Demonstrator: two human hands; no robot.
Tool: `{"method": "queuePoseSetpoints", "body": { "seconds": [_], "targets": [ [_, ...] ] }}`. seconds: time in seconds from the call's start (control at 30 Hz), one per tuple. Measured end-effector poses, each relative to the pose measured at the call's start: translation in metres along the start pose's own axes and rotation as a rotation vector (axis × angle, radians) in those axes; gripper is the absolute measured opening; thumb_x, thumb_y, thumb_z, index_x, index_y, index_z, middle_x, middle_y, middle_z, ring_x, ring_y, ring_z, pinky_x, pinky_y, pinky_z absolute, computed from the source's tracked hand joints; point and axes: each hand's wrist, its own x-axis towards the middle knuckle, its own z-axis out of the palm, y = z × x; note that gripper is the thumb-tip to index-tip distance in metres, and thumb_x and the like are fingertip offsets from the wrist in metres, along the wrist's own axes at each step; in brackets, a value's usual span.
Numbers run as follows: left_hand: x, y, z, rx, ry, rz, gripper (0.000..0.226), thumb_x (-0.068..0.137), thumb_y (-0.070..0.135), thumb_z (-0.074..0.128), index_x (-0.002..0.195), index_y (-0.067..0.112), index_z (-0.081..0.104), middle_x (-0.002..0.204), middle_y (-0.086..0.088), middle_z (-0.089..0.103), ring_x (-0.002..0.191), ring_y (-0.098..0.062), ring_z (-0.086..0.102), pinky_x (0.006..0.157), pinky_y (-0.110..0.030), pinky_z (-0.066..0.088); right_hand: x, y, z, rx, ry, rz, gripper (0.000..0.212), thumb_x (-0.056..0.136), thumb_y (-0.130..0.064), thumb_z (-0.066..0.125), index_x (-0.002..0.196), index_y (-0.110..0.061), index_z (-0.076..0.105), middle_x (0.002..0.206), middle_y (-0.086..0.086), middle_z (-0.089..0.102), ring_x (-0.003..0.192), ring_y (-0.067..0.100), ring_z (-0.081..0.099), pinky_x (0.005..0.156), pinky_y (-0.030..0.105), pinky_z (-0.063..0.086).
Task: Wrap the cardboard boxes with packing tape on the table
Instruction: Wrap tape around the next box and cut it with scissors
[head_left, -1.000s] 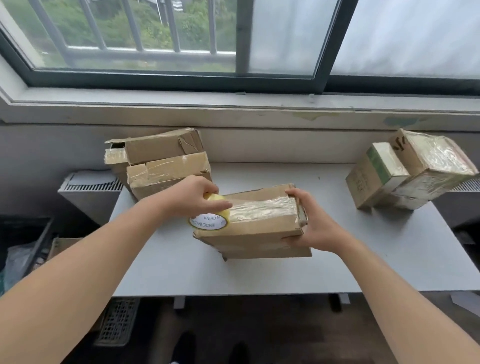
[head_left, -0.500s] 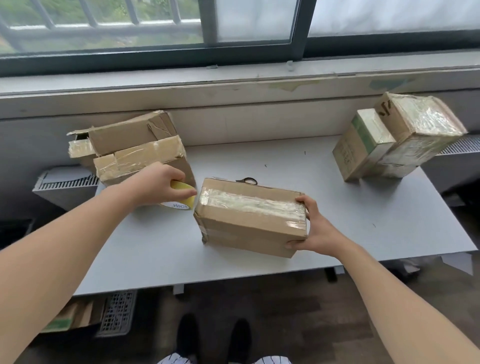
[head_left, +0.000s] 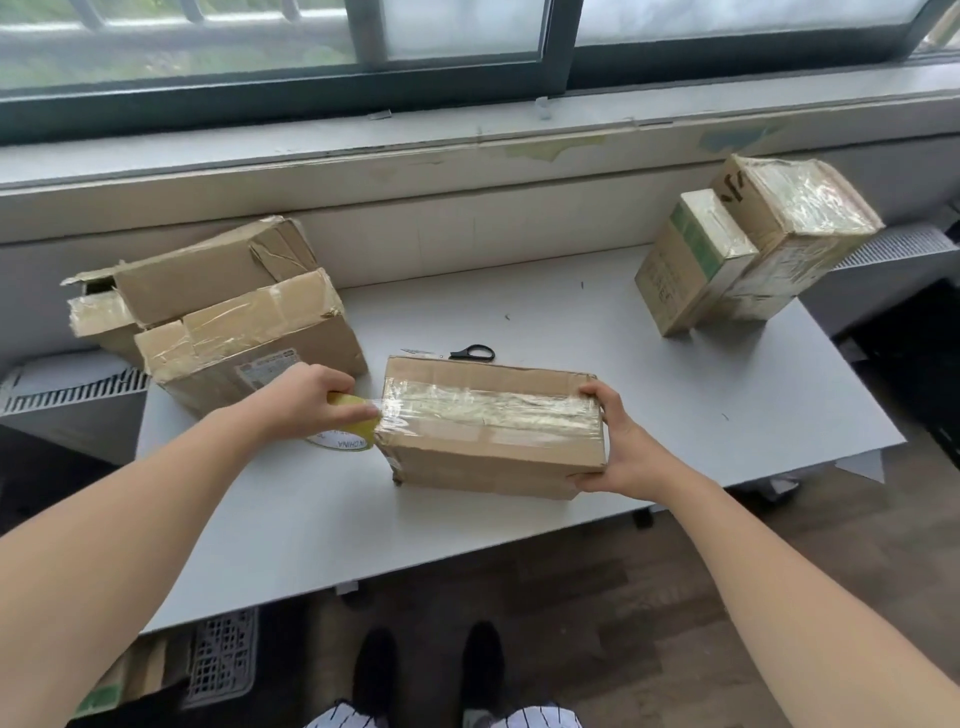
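At frame centre, my right hand gripped the stiff, seemingly light box end while my left hand clutched the tape roll.

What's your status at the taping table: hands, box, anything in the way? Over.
Left hand grips tape roll at left end of box. Right hand grips its right end. Scissors behind box, not in the way.

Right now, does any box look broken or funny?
Yes. The back-left box looks damaged: its left end gapes open with a torn, bent flap. The front-left box has a ragged top corner.
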Motion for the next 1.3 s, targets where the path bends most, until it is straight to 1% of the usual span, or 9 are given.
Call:
{"method": "queuePoseSetpoints", "body": {
  "seconds": [0.1,0.2,0.3,0.4,0.6,0.7,0.87,1.17,1.3],
  "targets": [
    [0.005,-0.004,0.002,-0.062,-0.045,0.006,0.062,0.075,0.078,0.069,0.056,0.023,0.047,0.052,0.007,0.042,0.053,-0.010,0.041,0.055,-0.029,0.031,-0.010,-0.014,0.003,-0.018,0.047,0.060,0.117,0.071,-0.021,0.091,0.148,-0.054,0.010,0.152,-0.014,0.029,0.133,0.017,0.046,0.108,0.034,0.045],
    [0.011,-0.011,0.005,-0.131,-0.070,0.021,0.086,0.054,0.104,0.046,0.059,0.018,0.051,0.051,0.008,0.042,0.051,-0.009,0.040,0.052,-0.025,0.031,-0.023,-0.033,0.012,-0.250,0.113,0.177,0.120,0.077,-0.035,0.087,0.153,-0.057,-0.004,0.167,-0.016,0.005,0.149,0.022,0.031,0.114,0.053,0.039],
    [0.011,-0.018,0.012,-0.180,-0.083,0.057,0.079,0.059,0.099,0.050,0.059,0.020,0.055,0.050,0.009,0.044,0.052,-0.007,0.043,0.051,-0.024,0.032,-0.027,-0.053,0.027,-0.614,0.135,0.344,0.122,0.084,-0.051,0.076,0.157,-0.037,-0.021,0.169,-0.005,-0.018,0.158,0.030,0.001,0.122,0.064,0.018],
    [0.010,-0.022,0.015,-0.211,-0.099,0.082,0.074,0.062,0.097,0.052,0.058,0.024,0.056,0.050,0.009,0.044,0.050,-0.007,0.044,0.050,-0.024,0.031,-0.020,-0.081,0.043,-0.799,0.120,0.433,0.118,0.090,-0.059,0.064,0.159,-0.015,-0.021,0.168,0.005,-0.026,0.154,0.034,-0.023,0.120,0.071,0.002],
    [0.010,-0.021,0.016,-0.171,-0.127,0.103,0.055,0.077,0.076,0.059,0.060,0.023,0.057,0.057,0.003,0.050,0.056,-0.014,0.047,0.056,-0.033,0.035,0.015,-0.145,0.110,-0.730,0.116,0.392,0.123,0.089,-0.075,0.048,0.157,0.001,-0.020,0.165,0.023,-0.024,0.153,0.038,-0.022,0.126,0.054,-0.004],
    [0.011,-0.025,0.020,-0.170,-0.121,0.108,0.051,0.087,0.065,0.067,0.063,0.021,0.059,0.059,-0.001,0.052,0.059,-0.018,0.048,0.056,-0.034,0.035,0.036,-0.180,0.141,-0.665,0.132,0.342,0.121,0.089,-0.078,0.043,0.157,0.002,-0.018,0.164,0.026,-0.025,0.153,0.039,-0.024,0.126,0.050,-0.007],
    [0.008,-0.023,0.020,-0.170,-0.103,0.096,0.054,0.089,0.062,0.067,0.068,0.014,0.061,0.060,-0.003,0.053,0.060,-0.018,0.048,0.056,-0.034,0.034,0.058,-0.220,0.175,-0.614,0.147,0.283,0.118,0.090,-0.073,0.044,0.157,0.001,-0.018,0.164,0.023,-0.026,0.153,0.035,-0.026,0.126,0.048,-0.010],
    [0.000,-0.026,0.026,-0.191,-0.091,0.084,0.059,0.091,0.062,0.065,0.068,0.008,0.058,0.058,-0.004,0.051,0.058,-0.019,0.046,0.056,-0.035,0.033,0.055,-0.227,0.171,-0.665,0.033,0.160,0.116,0.091,-0.061,0.056,0.158,-0.004,-0.020,0.165,0.017,-0.029,0.153,0.031,-0.027,0.127,0.048,-0.008],
    [-0.007,-0.016,0.023,-0.192,-0.081,0.070,0.052,0.091,0.063,0.064,0.058,0.025,0.049,0.057,0.003,0.050,0.057,-0.014,0.048,0.053,-0.034,0.033,0.070,-0.226,0.134,-0.768,-0.046,0.148,0.132,0.079,-0.055,0.078,0.159,-0.022,-0.022,0.167,0.011,-0.027,0.153,0.038,-0.024,0.122,0.067,-0.001]
  ]
}}
